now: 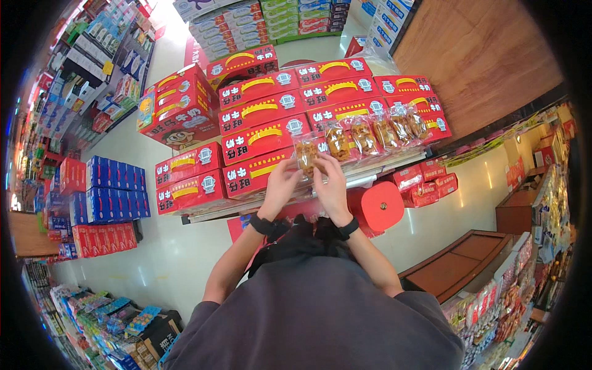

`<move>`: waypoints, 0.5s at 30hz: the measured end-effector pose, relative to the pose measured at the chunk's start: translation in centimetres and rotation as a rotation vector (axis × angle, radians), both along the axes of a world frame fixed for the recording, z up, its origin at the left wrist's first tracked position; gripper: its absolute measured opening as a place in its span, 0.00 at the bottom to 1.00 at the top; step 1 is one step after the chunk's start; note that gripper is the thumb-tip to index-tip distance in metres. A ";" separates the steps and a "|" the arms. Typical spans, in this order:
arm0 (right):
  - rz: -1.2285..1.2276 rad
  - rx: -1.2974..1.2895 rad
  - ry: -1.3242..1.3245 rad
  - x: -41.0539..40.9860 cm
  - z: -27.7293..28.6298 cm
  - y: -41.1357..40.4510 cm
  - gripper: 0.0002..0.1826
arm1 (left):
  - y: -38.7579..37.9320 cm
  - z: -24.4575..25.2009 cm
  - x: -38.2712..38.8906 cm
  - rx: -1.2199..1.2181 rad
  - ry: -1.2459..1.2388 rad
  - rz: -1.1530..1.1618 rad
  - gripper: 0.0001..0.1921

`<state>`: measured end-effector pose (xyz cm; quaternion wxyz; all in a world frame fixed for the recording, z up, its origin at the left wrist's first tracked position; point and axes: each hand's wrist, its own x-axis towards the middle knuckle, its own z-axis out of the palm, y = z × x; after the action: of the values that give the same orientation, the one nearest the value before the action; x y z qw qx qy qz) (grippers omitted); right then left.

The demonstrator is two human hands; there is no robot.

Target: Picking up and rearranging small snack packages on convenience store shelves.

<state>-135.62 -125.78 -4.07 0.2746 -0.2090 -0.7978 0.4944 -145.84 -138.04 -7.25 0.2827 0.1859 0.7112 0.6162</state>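
Note:
Both my hands hold one clear-wrapped baked snack [306,156] over the red milk cartons. My left hand [283,181] has its fingers at the packet's lower left edge, and my right hand [329,179] grips its lower right edge. To the right, several similar wrapped snacks [364,137] lie in a row on top of the red cartons [260,136] with yellow handles. Each wrist wears a black band.
Another stack of red cartons [180,108] stands at the left. A red stool [382,206] is beside my right forearm, below the display's edge. Blue boxes [118,189] are piled on the left, and a brown wooden counter [462,263] stands at the right.

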 end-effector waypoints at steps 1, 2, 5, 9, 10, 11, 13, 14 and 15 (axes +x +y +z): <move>-0.035 -0.159 0.042 0.1 0.4 -0.2 0.12 | -0.2 1.0 0.2 0.023 -0.036 -0.011 0.21; -0.071 -0.131 0.061 0.4 0.5 -0.2 0.13 | -0.5 1.9 0.4 0.024 -0.043 -0.019 0.21; -0.070 -0.341 0.159 1.5 2.2 -0.7 0.14 | -1.9 5.0 0.7 0.128 -0.190 -0.063 0.20; 0.003 -0.609 0.144 3.8 6.3 -1.8 0.17 | -3.9 8.7 1.2 0.193 -0.263 -0.186 0.19; 0.037 -0.594 0.131 4.4 6.8 -2.0 0.19 | -4.3 9.6 1.5 0.197 -0.278 -0.213 0.19; 0.019 -0.586 0.123 5.1 7.4 -2.2 0.19 | -4.6 10.2 1.8 0.202 -0.293 -0.242 0.19; 0.055 -0.664 -0.016 6.3 8.7 -2.6 0.21 | -5.1 11.0 2.4 0.212 -0.308 -0.285 0.19; 0.065 -0.618 0.002 6.7 8.5 -2.7 0.22 | -5.1 11.5 2.7 0.249 -0.361 -0.294 0.19; 0.047 -0.612 -0.005 7.1 8.7 -2.9 0.22 | -5.1 11.8 3.0 0.284 -0.413 -0.300 0.20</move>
<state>-128.56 -128.66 4.66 0.1852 -0.2646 -0.6172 0.7174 -142.79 -143.18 4.53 0.4806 0.1973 0.5097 0.6857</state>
